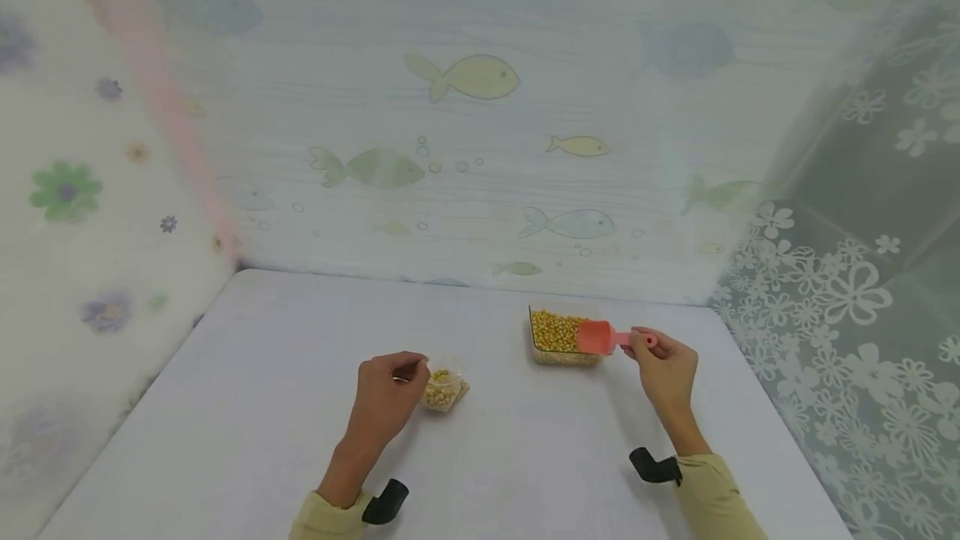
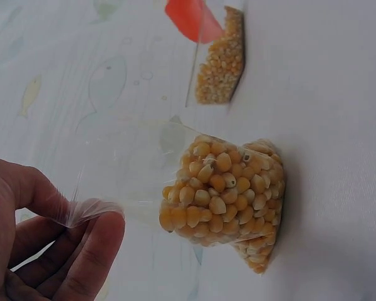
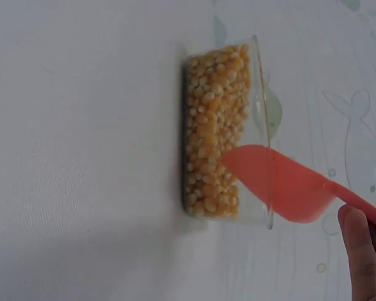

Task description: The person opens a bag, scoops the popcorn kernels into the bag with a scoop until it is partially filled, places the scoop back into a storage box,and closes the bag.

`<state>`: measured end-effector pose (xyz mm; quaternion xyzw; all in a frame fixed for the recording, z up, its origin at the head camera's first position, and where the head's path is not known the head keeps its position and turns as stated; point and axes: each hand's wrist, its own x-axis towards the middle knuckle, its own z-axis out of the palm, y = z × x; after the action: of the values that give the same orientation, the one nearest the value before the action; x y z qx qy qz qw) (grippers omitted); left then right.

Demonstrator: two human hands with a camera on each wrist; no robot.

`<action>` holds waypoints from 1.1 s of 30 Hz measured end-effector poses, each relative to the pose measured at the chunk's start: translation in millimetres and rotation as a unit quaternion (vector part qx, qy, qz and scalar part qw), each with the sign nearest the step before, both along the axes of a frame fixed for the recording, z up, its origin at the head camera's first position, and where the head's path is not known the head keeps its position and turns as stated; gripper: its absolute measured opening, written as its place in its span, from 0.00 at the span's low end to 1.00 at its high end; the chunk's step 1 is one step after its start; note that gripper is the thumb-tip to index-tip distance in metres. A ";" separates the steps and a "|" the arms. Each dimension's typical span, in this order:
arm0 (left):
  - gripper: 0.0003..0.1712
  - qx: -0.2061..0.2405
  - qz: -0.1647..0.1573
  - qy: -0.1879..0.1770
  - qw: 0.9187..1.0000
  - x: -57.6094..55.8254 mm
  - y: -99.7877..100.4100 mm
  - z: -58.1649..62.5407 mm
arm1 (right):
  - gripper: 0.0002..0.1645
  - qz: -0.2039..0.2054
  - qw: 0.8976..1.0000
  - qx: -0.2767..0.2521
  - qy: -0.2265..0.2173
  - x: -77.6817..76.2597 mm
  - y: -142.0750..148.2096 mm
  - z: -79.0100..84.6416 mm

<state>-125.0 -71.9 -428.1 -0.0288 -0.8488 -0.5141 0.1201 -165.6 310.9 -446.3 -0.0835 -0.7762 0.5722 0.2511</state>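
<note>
A clear plastic bag partly filled with corn kernels stands on the table, its top edge pinched between the thumb and finger of my left hand. To the right is a clear rectangular container holding many yellow corn kernels. My right hand grips the handle of a red scoop. In the right wrist view the scoop's tip reaches below the container's rim and touches the kernels. Whether any kernels lie in the scoop is hidden.
Both things stand on a white-covered table. A fish-printed curtain hangs behind the table's far edge. Flower-patterned sheets flank it at left and right.
</note>
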 end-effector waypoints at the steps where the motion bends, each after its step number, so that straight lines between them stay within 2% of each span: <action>1: 0.08 0.001 -0.001 0.001 1.000 0.0 -0.1 0.4 | 0.14 0.001 1.000 0.010 0.006 -0.9 -0.4 -1.1; 5: 0.08 0.004 -0.001 -0.005 1.000 0.6 -0.3 1.2 | 0.12 0.004 0.999 0.038 0.020 -4.3 -1.9 -4.7; 9: 0.08 0.006 -0.001 -0.010 1.000 0.8 -0.5 1.2 | 0.12 0.004 0.999 0.038 0.007 -8.9 -3.5 -6.6; 14: 0.08 0.002 -0.002 -0.009 1.000 0.3 -0.7 0.2 | 0.15 0.016 0.999 -0.011 -0.036 -15.1 -5.2 -5.9; 20: 0.08 0.004 -0.002 -0.015 1.000 -0.2 -1.3 -0.7 | 0.19 0.024 0.993 -0.072 -0.085 -20.8 -7.1 -4.1; 28: 0.08 0.004 -0.004 -0.001 1.000 -1.5 -1.3 -0.3 | 0.21 0.026 0.986 -0.117 -0.113 -27.5 -10.4 -4.0; 33: 0.08 0.000 -0.005 0.006 1.000 -2.3 -1.1 -0.1 | 0.22 0.022 0.978 -0.163 -0.129 -29.3 -11.3 -6.7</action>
<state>-127.2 -73.0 -428.1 -0.0363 -0.8478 -0.5147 0.1227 -194.9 299.6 -453.0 -0.1793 -0.7005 0.6805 0.1188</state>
